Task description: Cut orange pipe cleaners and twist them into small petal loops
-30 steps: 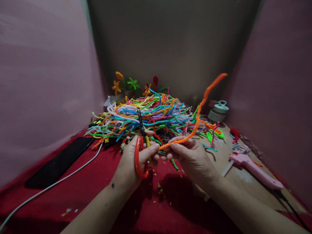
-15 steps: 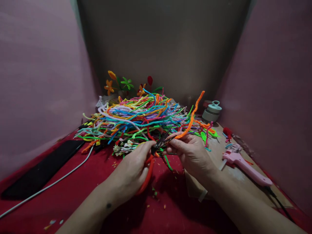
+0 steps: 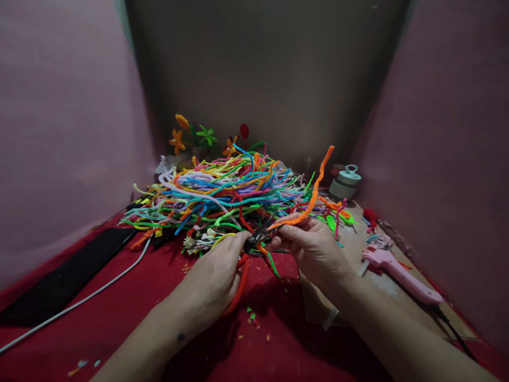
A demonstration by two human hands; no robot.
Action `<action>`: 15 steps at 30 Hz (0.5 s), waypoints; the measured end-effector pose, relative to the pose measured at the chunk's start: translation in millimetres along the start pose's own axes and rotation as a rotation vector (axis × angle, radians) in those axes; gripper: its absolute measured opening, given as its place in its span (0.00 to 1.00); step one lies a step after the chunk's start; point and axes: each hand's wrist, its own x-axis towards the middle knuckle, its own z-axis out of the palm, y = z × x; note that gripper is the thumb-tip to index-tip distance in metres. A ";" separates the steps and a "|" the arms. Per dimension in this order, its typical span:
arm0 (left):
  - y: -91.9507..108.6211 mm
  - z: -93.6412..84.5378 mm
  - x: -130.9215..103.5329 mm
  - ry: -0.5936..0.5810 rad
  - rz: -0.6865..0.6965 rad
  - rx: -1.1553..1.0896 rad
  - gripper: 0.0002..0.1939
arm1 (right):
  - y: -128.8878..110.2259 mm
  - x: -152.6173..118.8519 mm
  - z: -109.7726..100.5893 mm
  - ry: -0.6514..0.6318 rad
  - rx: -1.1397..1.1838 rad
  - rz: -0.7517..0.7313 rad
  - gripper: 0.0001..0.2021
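Scissors (image 3: 249, 245) with red loop handles and dark metal blades sit at the centre of the frame, grasped in the left hand (image 3: 217, 270), blades parted. The right hand (image 3: 316, 246) pinches a fuzzy orange chenille stem (image 3: 315, 193) that rises toward the upper right; its lower end lies at the blades, contact unclear. Multicoloured fuzzy stems (image 3: 222, 196) heap across the middle of the frame. A pink plastic glue gun (image 3: 403, 276), any lettering too dim to read, rests on a tan board (image 3: 382, 302) at lower right.
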 end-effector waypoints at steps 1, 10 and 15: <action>-0.6 0.5 -0.3 -0.005 0.001 0.006 0.25 | 0.5 0.3 -0.5 0.001 0.001 -0.004 0.04; 0.2 0.6 -0.4 -0.013 0.020 -0.004 0.26 | 2.0 -0.2 -2.1 0.013 -0.010 -0.051 0.04; 1.9 1.0 -0.9 -0.016 0.016 -0.003 0.25 | 2.6 -0.3 -1.2 0.025 -0.015 -0.077 0.03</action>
